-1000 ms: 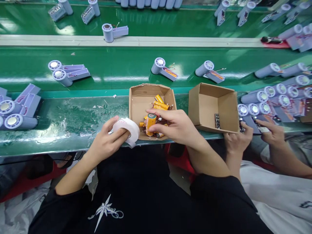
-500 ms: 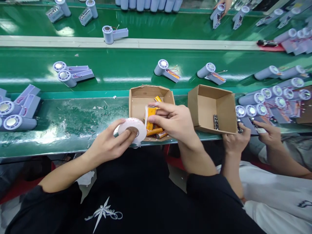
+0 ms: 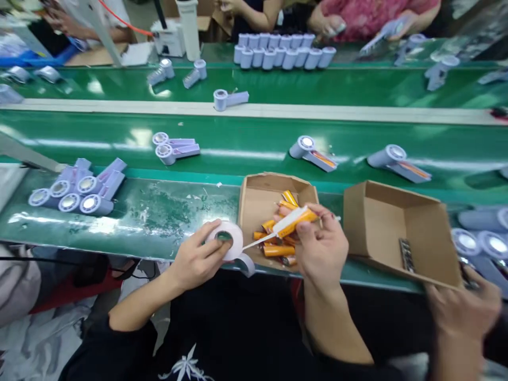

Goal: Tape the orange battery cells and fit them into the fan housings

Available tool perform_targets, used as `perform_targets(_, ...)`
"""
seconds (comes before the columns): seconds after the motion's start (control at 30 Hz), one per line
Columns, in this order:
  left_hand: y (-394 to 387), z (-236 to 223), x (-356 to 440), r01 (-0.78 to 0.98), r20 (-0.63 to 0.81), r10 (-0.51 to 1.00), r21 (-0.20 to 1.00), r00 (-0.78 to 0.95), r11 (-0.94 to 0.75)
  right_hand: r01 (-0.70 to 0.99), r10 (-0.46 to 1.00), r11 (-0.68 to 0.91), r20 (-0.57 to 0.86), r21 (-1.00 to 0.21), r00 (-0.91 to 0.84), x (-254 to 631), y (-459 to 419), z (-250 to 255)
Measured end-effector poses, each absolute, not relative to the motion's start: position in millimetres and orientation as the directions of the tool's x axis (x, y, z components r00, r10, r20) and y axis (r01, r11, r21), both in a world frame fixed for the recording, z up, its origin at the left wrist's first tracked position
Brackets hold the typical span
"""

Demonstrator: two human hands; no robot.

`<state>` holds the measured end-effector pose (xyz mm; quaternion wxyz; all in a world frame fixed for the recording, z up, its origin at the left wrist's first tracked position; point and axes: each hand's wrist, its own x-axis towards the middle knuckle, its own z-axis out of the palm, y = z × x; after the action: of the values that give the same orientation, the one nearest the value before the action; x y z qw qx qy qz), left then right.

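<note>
My left hand (image 3: pixel 198 260) grips a white tape roll (image 3: pixel 228 241) at the near edge of the green bench. A strip of tape runs from the roll to an orange battery (image 3: pixel 296 220) that my right hand (image 3: pixel 322 247) pinches, with white tape lying along the battery's side. Both hands hover in front of a small open cardboard box (image 3: pixel 254 201) holding several more orange batteries (image 3: pixel 278 248).
A second open cardboard box (image 3: pixel 381 222) sits to the right with a small dark part inside. A co-worker's hand (image 3: pixel 462 309) is at the lower right. Lilac fan housings (image 3: pixel 79 186) lie on the bench and on the green conveyor belt (image 3: pixel 246 137). Other people sit across the line.
My right hand has pulled the battery away from the roll, drawing out a strip of tape. The camera has tilted up, showing the far side of the line.
</note>
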<state>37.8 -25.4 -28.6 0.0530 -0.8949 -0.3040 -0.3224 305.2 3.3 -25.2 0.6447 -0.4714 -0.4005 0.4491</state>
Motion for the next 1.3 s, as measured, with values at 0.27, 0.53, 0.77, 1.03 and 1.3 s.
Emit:
perform_targets(0.27, -18.1, -45.4, 39.2, 0.558, 0.612, 0.494, 0.103, 0.617, -0.824, -0.207, 0.952, 0.179, 0.115, -0.962, 0.285, 263.3, -2.1, -34.7)
perform_targets(0.53, -32.6, -31.1, 55.1, 0.257, 0.555, 0.338, 0.22, 0.76, -0.941, -0.032, 0.891, 0.303, 0.272, -0.952, 0.363, 306.8, 21.7, -14.1)
perform_targets(0.77, 7.2, -52.6, -49.8, 0.69, 0.312, 0.743, 0.279, 0.593, -0.668, -0.09, 0.798, 0.34, 0.236, -0.936, 0.554, 378.1, 25.1, -35.2)
perform_targets(1.03, 177.2, -45.7, -56.4, 0.919, 0.374, 0.895, 0.207, 0.242, -0.335, -0.069, 0.913, 0.128, 0.091, -0.989, 0.398, 356.8, 16.6, -62.7)
perform_targets(1.3, 256.4, -60.8, -62.6, 0.883, 0.232, 0.881, 0.136, 0.412, -0.449, -0.123, 0.92, 0.137, 0.08, -0.983, 0.384, 366.7, 16.2, -66.8)
